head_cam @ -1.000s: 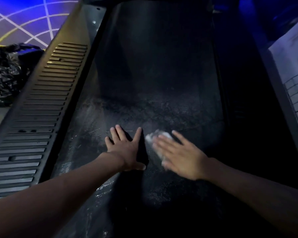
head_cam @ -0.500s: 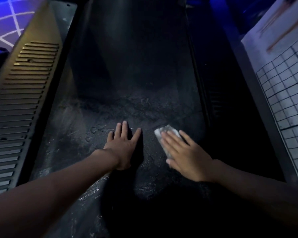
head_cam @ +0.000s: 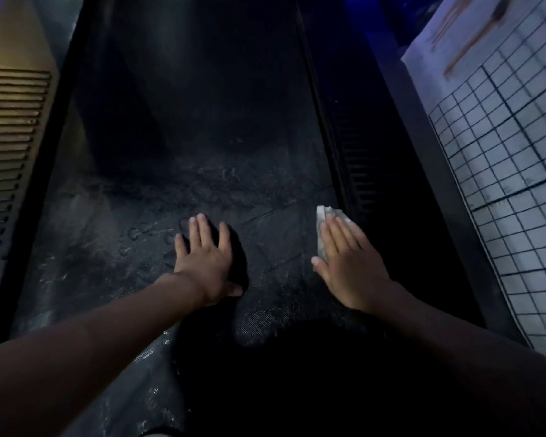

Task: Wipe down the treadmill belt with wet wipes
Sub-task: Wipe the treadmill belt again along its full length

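Palms face down in the head view: the left hand [head_cam: 204, 263] lies flat on the black textured treadmill belt [head_cam: 202, 137] with its fingers straight and slightly spread, thumb out to the side, holding nothing, the forearm reaching in from the lower left. The right hand [head_cam: 347, 266] also lies flat, fingers straight and close together, pressing a crumpled white wet wipe [head_cam: 323, 216] against the belt; its forearm comes in from the lower right. The wipe shows past the fingertips and along the thumb side of the hand, so its long axis seems to run along the belt, away from the person, as the belt's own length does. It sits near the belt's right edge, just beside the dark ribbed right side rail [head_cam: 360, 159]. Bare belt lies between the two hands, which are apart. Greyish smears mark the belt around and ahead of the left hand, and the darker far stretch runs on toward the top of the frame. Left of the belt is a tan slotted side rail [head_cam: 10, 137]; right of the dark rail lies a white sheet printed with a black grid [head_cam: 517, 152].
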Demonstrator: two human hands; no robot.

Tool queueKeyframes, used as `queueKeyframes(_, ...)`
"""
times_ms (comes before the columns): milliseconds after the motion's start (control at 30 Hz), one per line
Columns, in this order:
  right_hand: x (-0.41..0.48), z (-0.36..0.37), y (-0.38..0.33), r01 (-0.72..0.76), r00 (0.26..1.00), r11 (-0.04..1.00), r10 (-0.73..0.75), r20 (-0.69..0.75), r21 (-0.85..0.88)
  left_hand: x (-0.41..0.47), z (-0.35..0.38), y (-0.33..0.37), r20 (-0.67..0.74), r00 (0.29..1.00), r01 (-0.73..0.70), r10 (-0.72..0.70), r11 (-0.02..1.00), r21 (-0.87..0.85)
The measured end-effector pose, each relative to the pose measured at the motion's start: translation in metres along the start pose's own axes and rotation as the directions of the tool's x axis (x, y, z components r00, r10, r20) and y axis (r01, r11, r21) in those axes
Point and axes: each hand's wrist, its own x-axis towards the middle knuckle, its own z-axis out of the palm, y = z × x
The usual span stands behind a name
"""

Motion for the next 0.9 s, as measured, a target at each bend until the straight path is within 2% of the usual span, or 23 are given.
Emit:
queueKeyframes(67,-0.007,0.004,-0.018,-0.079,0.997,0.996,0.079,-0.024,0.032,-0.003,0.001,0.005,-0.061,0.990,-0.117,0.124,0.987,0.111)
queueKeyframes(100,-0.017,0.006,-0.029,-0.054,0.998,0.998,0.055,-0.022,0.035,-0.005,0.002,0.008,-0.087,0.979,-0.171,0.186,0.972,0.162)
queueKeyframes(200,-0.046,0.012,-0.042,0.230,0.973,0.973,-0.230,-0.007,0.035,-0.008,0.004,0.012,-0.110,0.965,-0.210,0.238,0.953,0.220)
queueKeyframes(233,-0.046,0.011,-0.035,0.289,0.957,0.957,-0.289,-0.003,0.024,-0.008,0.005,0.013,-0.106,0.967,-0.205,0.231,0.955,0.213)
queueKeyframes(267,-0.043,0.010,-0.027,0.284,0.959,0.959,-0.284,-0.019,0.007,-0.008,0.006,0.014,-0.106,0.969,-0.199,0.225,0.957,0.211)
queueKeyframes(367,-0.031,0.003,-0.027,0.046,0.997,0.997,-0.049,0.052,0.069,-0.010,0.008,0.015,-0.095,0.973,-0.187,0.211,0.959,0.213)
queueKeyframes(400,-0.034,0.002,-0.036,0.028,0.995,0.996,-0.036,0.090,0.087,-0.011,0.009,0.016,-0.094,0.974,-0.183,0.207,0.960,0.210)
queueKeyframes(467,-0.046,0.000,-0.056,0.130,0.986,0.984,-0.141,0.089,0.123,-0.014,0.011,0.017,-0.085,0.976,-0.183,0.202,0.964,0.195)
queueKeyframes(533,-0.052,-0.010,-0.061,0.189,0.972,0.948,-0.217,0.086,0.255,-0.016,0.012,0.016,-0.071,0.978,-0.180,0.196,0.967,0.179)
queueKeyframes(600,-0.043,-0.023,-0.051,0.119,0.993,0.900,-0.101,-0.065,0.420,-0.016,0.013,0.016,-0.069,0.979,-0.176,0.190,0.969,0.175)
queueKeyframes(667,-0.034,-0.027,-0.041,-0.015,0.967,0.854,0.144,-0.209,0.520,-0.017,0.013,0.018,-0.059,0.981,-0.173,0.186,0.970,0.173)
queueKeyframes(700,-0.030,-0.030,-0.036,-0.085,0.967,0.841,0.200,-0.160,0.535,-0.017,0.012,0.019,-0.057,0.982,-0.169,0.181,0.971,0.171)
queueKeyframes(800,-0.025,-0.032,-0.037,-0.207,0.978,0.823,0.174,0.112,0.530,-0.018,0.010,0.022,-0.048,0.984,-0.159,0.169,0.973,0.167)
queueKeyframes(900,-0.021,-0.034,-0.044,-0.202,0.977,0.803,0.130,0.166,0.560,-0.018,0.010,0.023,-0.043,0.986,-0.154,0.163,0.974,0.166)
